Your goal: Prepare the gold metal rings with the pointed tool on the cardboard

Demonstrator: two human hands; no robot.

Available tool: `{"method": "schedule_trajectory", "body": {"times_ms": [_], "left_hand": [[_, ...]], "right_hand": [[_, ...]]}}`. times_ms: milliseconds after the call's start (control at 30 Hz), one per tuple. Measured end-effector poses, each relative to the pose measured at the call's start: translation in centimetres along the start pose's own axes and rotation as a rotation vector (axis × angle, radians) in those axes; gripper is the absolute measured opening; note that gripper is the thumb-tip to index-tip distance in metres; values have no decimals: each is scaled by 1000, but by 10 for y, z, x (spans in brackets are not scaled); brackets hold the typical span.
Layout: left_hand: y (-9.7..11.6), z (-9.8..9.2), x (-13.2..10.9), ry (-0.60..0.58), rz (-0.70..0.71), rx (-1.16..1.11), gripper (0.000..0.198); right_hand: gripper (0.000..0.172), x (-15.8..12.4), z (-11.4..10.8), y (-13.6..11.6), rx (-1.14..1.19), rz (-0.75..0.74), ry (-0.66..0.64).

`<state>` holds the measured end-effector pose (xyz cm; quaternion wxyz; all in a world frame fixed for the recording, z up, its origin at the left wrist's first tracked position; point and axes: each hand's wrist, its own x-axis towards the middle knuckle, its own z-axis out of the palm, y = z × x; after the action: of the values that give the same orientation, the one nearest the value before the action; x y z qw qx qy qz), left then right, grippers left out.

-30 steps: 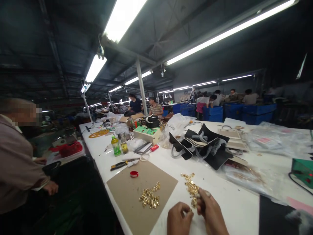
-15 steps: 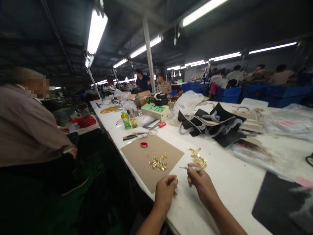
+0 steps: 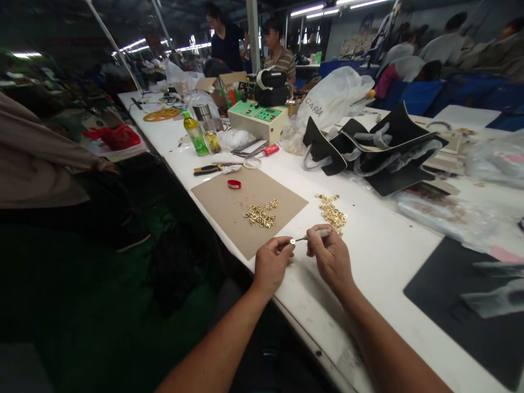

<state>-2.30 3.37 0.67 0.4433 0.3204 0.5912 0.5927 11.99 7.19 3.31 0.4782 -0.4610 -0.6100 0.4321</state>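
Between the thumb and fingers of my left hand [image 3: 273, 264] is a small gold metal fitting [image 3: 292, 242]. My right hand [image 3: 329, 256] is closed around the pale handle of a thin screwdriver-like tool [image 3: 323, 233]; its slim metal tip points left and meets the fitting, or nearly so. Ahead of my left hand, a pile of gold fittings [image 3: 262, 214] lies on a brown board [image 3: 221, 210]. A second pile of gold pieces [image 3: 333, 213] rests on the white table just beyond my right hand. The fingertips of my right hand are partly hidden.
A red ring-shaped item [image 3: 234, 184] lies on the board, with pliers [image 3: 208, 170] behind it. Farther back stand a green bottle [image 3: 195, 134] and a control box [image 3: 262, 121]. Black bag panels [image 3: 376, 147] lie to the right. A person's sleeve [image 3: 36, 153] shows at left.
My view has tilted down and come closer to the table. The tool in my right hand has moved to the fitting held in my left. The person at left has shifted toward the frame's edge.
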Motion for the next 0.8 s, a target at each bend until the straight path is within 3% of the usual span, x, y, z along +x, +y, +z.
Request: {"method": "schedule_trajectory", "body": {"times_ms": [533, 733, 800], "left_hand": [[-7, 1, 1, -20, 44, 84, 22], [-3, 2, -4, -19, 88, 165, 20], [-2, 1, -7, -25, 96, 189, 19]], "right_hand": [[28, 3, 2, 7, -85, -70, -19], [21, 4, -1, 8, -272, -243, -209], [26, 3, -2, 9, -264, -226, -250]]}}
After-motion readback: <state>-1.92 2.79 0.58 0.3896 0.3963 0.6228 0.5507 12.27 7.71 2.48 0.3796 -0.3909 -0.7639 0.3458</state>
